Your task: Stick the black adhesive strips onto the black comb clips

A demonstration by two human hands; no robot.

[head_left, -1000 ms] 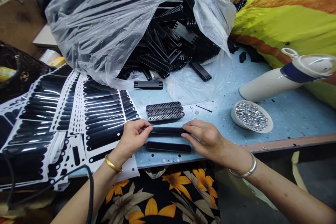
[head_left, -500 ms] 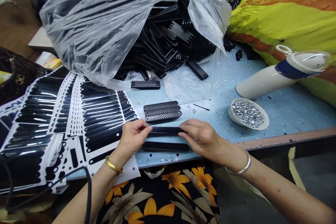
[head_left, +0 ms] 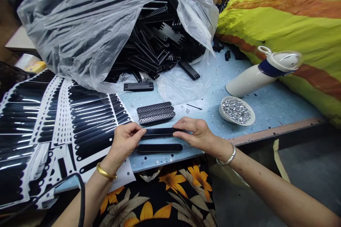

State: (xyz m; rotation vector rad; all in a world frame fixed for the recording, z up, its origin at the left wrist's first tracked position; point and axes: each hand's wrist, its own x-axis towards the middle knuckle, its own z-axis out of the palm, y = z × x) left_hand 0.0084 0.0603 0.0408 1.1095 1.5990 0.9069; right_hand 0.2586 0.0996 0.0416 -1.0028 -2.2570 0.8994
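since the earlier frames almost nothing on the table has moved; my view has swung right and everything sits further left in it, while both hands stay pinched on the same black strip (head_left: 157, 132). my left hand (head_left: 124, 142) has thumb and fingers closed on the strip's left end, my right hand (head_left: 196, 133) has its fingertips closed on the right end, and the strip lies flat along the near edge of the blue table (head_left: 269, 108). just nearer than it a second black strip (head_left: 160, 147) lies parallel on the table, not touched. just beyond my hands sits a small stack of perforated black pieces (head_left: 156, 112). to the left, sheets of die-cut black strips (head_left: 90, 120) fan out over the table's near left corner. to the right a small white bowl (head_left: 249, 120) holds shiny silver rhinestones (head_left: 236, 110), and behind it a white bottle (head_left: 250, 79) with a blue collar lies on its side. at the far side a big clear plastic bag (head_left: 80, 32) gapes open toward me, packed with black comb-like parts (head_left: 157, 49), a few of which have spilled out at its mouth. one loose black part (head_left: 138, 86) lies just in front of the bag.
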